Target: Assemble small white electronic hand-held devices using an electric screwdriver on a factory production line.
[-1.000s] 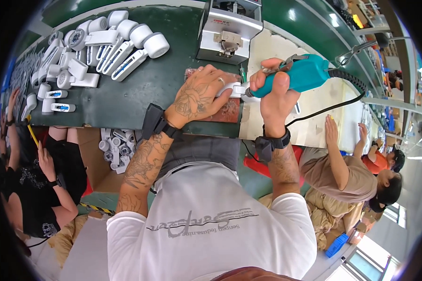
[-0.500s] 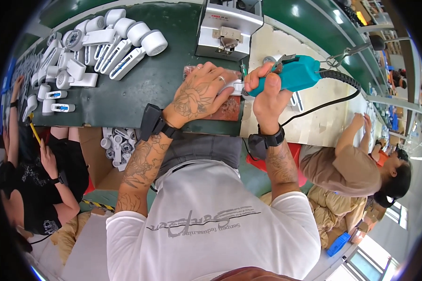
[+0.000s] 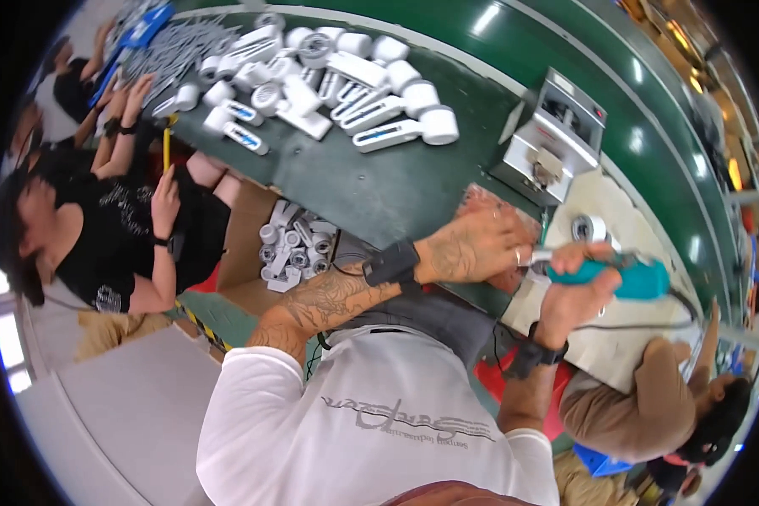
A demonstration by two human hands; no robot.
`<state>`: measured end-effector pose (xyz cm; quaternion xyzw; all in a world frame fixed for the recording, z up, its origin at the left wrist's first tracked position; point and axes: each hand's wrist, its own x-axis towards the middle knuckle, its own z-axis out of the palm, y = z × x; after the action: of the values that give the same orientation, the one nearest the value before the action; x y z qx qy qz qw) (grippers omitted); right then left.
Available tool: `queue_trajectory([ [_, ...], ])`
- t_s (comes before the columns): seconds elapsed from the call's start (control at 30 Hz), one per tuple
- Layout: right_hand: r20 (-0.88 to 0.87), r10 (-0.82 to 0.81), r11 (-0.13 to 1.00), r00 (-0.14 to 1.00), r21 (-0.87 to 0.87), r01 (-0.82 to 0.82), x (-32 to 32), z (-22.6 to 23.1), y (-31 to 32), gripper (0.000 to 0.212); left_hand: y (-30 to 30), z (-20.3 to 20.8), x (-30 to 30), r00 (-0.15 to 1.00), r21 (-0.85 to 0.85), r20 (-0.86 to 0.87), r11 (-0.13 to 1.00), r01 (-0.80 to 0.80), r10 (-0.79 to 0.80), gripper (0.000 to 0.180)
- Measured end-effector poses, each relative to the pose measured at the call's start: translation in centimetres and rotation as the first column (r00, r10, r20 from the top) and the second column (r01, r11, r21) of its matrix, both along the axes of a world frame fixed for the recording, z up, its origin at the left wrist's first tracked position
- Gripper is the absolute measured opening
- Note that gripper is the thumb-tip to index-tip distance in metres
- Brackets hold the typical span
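Observation:
My right hand (image 3: 578, 291) is wrapped round a teal electric screwdriver (image 3: 641, 281), which lies nearly level with its tip pointing left. That tip meets a small white plastic part (image 3: 541, 255) at my left fingertips. My left hand (image 3: 476, 244) is closed over the part and hides most of it. Beneath the left hand is a reddish, worn pad (image 3: 478, 201) on the green bench. The right hand and tool are slightly blurred.
A silver box-shaped machine (image 3: 527, 156) stands behind the pad. White handled units (image 3: 388, 122) are heaped far left; a round white piece (image 3: 588, 228) sits right. A carton (image 3: 249, 232) holds more units. Co-workers sit left (image 3: 126, 228) and right (image 3: 641, 396).
The view has swung left, so bench and hands appear farther right and lower. The screwdriver stays in my right hand, its tip still at the white part under my left fingers.

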<state>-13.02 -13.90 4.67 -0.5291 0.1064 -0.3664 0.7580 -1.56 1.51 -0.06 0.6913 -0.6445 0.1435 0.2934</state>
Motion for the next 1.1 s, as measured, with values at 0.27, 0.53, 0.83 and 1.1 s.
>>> queue_trajectory([
  [0.27,0.059,0.004,0.995,0.998,-0.098,0.002,-2.2,2.1,3.7,0.07,12.0,3.7,7.2,0.357,-0.165,-0.897,0.553,-0.817,0.26,0.027],
  [0.53,0.012,0.046,0.993,0.999,-0.113,-0.044,-3.3,1.4,3.7,0.072,28.4,2.5,21.6,0.172,-0.099,-0.658,0.143,-0.985,0.733,0.052],
  [0.83,-0.13,0.035,0.997,0.991,-0.069,-0.044,-5.7,0.7,3.8,0.078,13.6,7.5,13.4,0.544,-0.252,-0.431,0.483,-0.839,0.72,0.031],
  [1.1,0.004,0.112,0.993,0.994,-0.031,-0.112,-8.2,0.5,3.6,0.067,-11.9,2.0,-3.3,0.942,-0.106,-0.309,0.989,0.101,-0.129,0.038],
])
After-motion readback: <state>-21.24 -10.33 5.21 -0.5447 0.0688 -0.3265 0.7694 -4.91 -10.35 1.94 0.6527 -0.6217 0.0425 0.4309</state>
